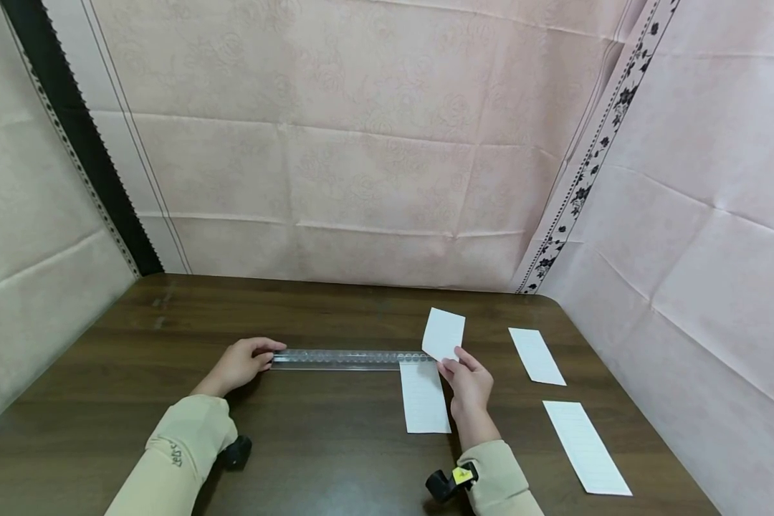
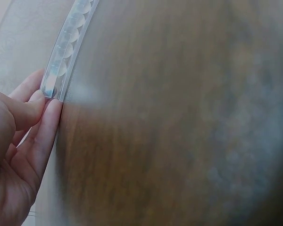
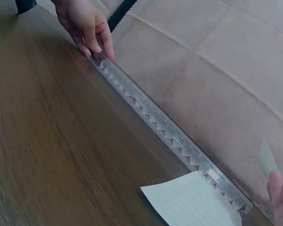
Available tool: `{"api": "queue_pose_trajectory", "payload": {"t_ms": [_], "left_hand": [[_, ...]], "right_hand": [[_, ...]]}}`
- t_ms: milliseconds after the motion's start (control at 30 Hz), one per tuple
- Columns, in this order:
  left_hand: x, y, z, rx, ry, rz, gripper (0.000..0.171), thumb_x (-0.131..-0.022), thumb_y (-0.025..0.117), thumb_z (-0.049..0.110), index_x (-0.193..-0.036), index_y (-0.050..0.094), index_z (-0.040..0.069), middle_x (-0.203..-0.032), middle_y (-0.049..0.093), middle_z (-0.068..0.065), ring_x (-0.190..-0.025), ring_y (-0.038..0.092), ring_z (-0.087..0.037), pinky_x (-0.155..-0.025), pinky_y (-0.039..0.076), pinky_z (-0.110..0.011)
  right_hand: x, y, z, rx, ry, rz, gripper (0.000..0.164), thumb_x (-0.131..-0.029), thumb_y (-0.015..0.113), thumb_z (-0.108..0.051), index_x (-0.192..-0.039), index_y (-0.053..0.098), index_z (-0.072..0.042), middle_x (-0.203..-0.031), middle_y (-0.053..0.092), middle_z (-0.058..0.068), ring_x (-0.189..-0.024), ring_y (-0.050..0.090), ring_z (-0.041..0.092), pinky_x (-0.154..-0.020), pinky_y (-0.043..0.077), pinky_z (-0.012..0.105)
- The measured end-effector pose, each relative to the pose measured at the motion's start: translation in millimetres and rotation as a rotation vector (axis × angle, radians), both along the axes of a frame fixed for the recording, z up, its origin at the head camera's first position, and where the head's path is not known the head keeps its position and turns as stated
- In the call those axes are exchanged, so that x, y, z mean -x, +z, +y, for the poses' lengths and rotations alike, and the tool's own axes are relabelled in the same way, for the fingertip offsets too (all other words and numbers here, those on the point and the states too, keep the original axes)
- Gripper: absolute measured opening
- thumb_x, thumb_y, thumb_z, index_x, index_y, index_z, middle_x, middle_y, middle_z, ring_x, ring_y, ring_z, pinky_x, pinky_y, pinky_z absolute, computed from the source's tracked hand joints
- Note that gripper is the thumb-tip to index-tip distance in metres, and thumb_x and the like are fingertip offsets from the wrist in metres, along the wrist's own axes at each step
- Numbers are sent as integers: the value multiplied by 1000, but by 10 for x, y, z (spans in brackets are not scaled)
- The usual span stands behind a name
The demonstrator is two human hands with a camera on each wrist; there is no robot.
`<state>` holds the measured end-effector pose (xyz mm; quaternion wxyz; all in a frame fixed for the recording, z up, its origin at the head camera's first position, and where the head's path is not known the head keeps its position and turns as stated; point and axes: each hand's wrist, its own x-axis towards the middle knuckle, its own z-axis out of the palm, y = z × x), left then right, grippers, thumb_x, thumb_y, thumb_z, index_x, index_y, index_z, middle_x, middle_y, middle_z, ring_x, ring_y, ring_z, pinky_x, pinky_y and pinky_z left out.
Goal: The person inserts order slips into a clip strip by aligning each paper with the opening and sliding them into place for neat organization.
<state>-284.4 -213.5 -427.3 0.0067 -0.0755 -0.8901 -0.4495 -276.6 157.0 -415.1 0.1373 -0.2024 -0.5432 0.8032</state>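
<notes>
A clear plastic ruler (image 1: 348, 360) with a scalloped pattern lies left to right across a sheet of lined paper. My left hand (image 1: 244, 363) pinches the ruler's left end between thumb and fingers, as the left wrist view shows up close. Below the ruler extends the lower part of that lined paper (image 1: 424, 398); in the right wrist view the paper (image 3: 193, 200) bears faint printed shapes near the ruler. My right hand (image 1: 469, 383) pinches the corner of a small white paper piece (image 1: 443, 333), raised beyond the ruler's right end.
Two more white paper pieces lie on the table's right side, a smaller one (image 1: 537, 356) farther back and a longer lined one (image 1: 587, 448) nearer. The brown wooden table (image 1: 322, 444) meets pale cloth walls (image 1: 374, 179) at the back and sides.
</notes>
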Motion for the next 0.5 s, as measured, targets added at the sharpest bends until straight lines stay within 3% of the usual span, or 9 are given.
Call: {"api": "queue_pose_trajectory", "payload": {"t_ms": [500], "left_hand": [[-34,32,15,-1,-16,9,25,-93,52,-2,-114,64,0,-116,58,-21,-93,58,-22,-73,53,-27]], "right_hand": [[-76,53,-123,-5,16,-1,43,-79,58,17,-122,54,12,-124,43,28,-63,60,12,-66,54,23]]}}
